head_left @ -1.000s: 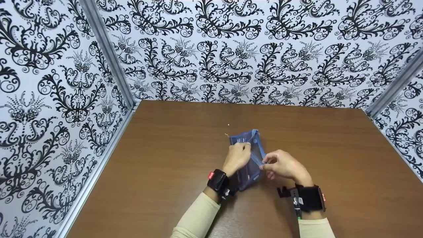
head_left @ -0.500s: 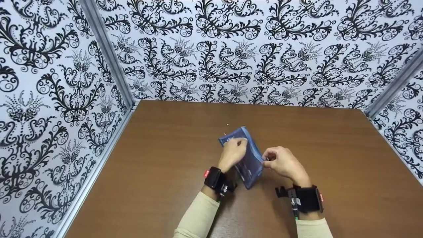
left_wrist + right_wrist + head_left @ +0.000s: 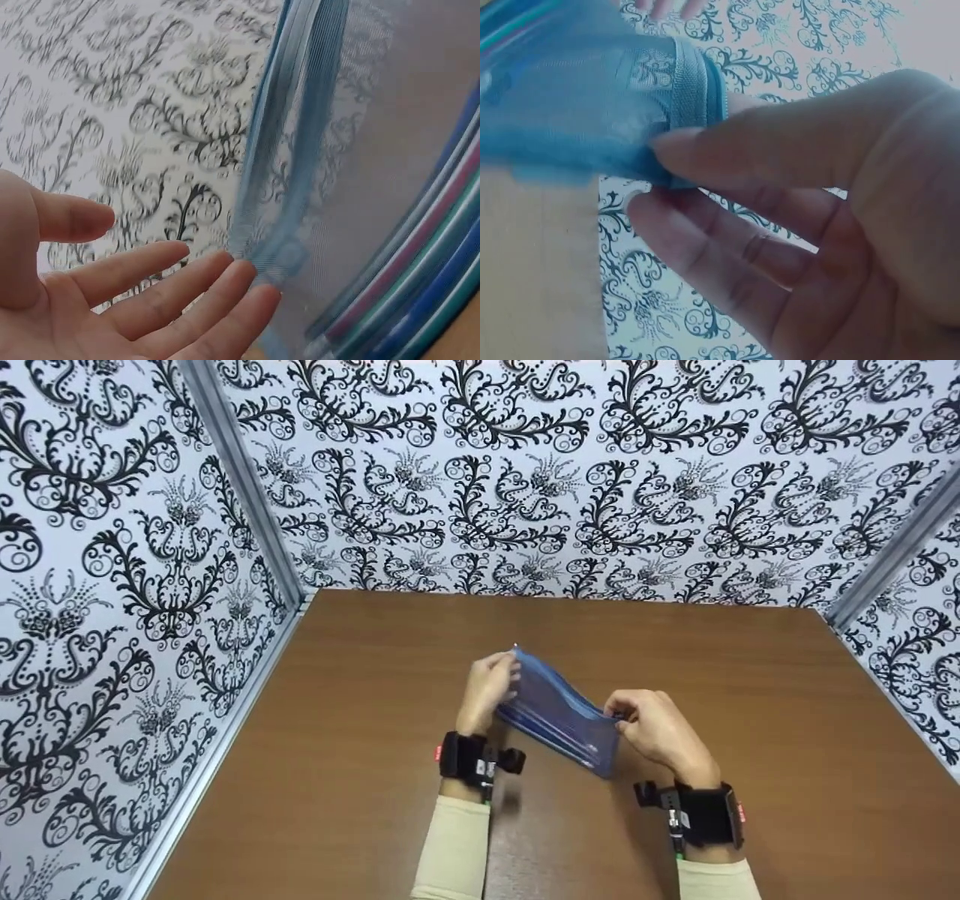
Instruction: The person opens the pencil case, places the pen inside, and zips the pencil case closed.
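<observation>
A translucent blue mesh zipper pouch (image 3: 559, 709) hangs tilted between the hands, its zipper edge uppermost. My right hand (image 3: 664, 731) pinches its right end by the zipper (image 3: 697, 90) between thumb and fingers. At the other end is my left hand (image 3: 484, 690). Seen from the left wrist, the fingers of that hand are straight and spread, the thumb (image 3: 75, 217) stands apart, and the fingertips lie right at the pouch's edge. Through the mesh show several slim pen-like sticks (image 3: 442, 225) in pink, green and blue, gathered along the bottom.
The brown wooden table (image 3: 375, 720) lies under both hands. Patterned black-and-white panels (image 3: 525, 480) close off the back and sides, with grey metal posts (image 3: 247, 487) at the corners. Each wrist wears a black strap (image 3: 705, 814) with a small camera.
The left hand has moved from over the pouch's middle to its far left end, its fingers loosening. The pouch has turned and its zipper edge is now stretched straight. The right hand keeps its pinch.
</observation>
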`<state>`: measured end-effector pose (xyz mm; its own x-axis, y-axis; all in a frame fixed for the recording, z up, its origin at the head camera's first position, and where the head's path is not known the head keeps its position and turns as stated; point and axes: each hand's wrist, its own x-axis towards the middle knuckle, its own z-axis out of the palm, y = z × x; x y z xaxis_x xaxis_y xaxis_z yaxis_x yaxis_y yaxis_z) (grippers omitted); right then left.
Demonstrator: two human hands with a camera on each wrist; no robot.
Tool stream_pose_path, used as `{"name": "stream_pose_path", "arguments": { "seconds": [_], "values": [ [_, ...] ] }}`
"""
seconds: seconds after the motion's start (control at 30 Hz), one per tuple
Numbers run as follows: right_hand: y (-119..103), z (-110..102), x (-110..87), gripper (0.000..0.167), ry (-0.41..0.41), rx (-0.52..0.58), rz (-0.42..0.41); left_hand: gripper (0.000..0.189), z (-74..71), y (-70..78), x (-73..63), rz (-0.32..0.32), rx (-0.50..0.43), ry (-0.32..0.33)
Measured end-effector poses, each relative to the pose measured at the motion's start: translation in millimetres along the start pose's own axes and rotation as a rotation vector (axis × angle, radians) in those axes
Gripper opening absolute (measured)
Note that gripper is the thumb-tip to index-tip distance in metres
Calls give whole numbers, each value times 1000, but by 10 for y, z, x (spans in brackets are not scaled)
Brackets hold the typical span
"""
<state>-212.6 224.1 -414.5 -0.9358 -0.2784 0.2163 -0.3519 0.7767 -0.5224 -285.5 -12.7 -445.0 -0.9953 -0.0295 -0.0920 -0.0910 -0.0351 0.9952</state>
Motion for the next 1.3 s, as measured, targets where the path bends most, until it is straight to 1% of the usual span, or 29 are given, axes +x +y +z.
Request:
{"name": "stream_pose_path", "arguments": {
  "seconds": [0.07, 0.13, 0.27, 0.37, 0.43, 0.5, 0.63, 0.83, 0.93, 1.03, 1.1, 1.17, 1.23, 1.3],
  "values": [
    [10, -15, -10, 30, 16, -14, 8, 34, -63, -46, 22, -16, -36, 23],
    [27, -29, -13, 31, 31, -29, 12, 32, -121, -73, 30, -18, -57, 40],
    [71, -43, -9, 30, 85, -46, 3, 30, -204, -85, 37, -24, -70, 52],
    [101, -52, -5, 28, 126, -58, -10, 30, -249, -71, 28, -71, -69, 26],
    [121, -57, -4, 28, 138, -64, -14, 31, -271, -66, 24, -97, -58, -9],
    [137, -64, -4, 28, 144, -65, -12, 31, -287, -62, 18, -106, -37, -45],
    [175, -84, -6, 25, 151, -60, 13, 33, -318, -82, 18, -68, 1, -100],
    [239, -127, -17, 21, 141, -27, 71, 30, -345, -102, 23, -24, -20, -178],
    [258, -146, -34, 22, 132, 7, 90, 27, -349, -124, 34, 6, -10, -201],
    [254, -176, -53, 26, 96, 25, 99, 27, -361, -148, 35, 26, -1, -205],
    [227, -201, -65, 30, 67, 5, 92, 27, -371, -159, 34, 24, 2, -205],
    [171, -224, -71, 35, 56, -20, 85, 27, -381, -165, 35, 22, 4, -206],
    [85, -224, -56, 37, 65, -46, 73, 27, -390, -167, 32, 25, 0, -213],
    [-21, -190, -22, 35, 84, -48, 70, 26, -398, -166, 28, 28, -3, -221]
  ]
}}
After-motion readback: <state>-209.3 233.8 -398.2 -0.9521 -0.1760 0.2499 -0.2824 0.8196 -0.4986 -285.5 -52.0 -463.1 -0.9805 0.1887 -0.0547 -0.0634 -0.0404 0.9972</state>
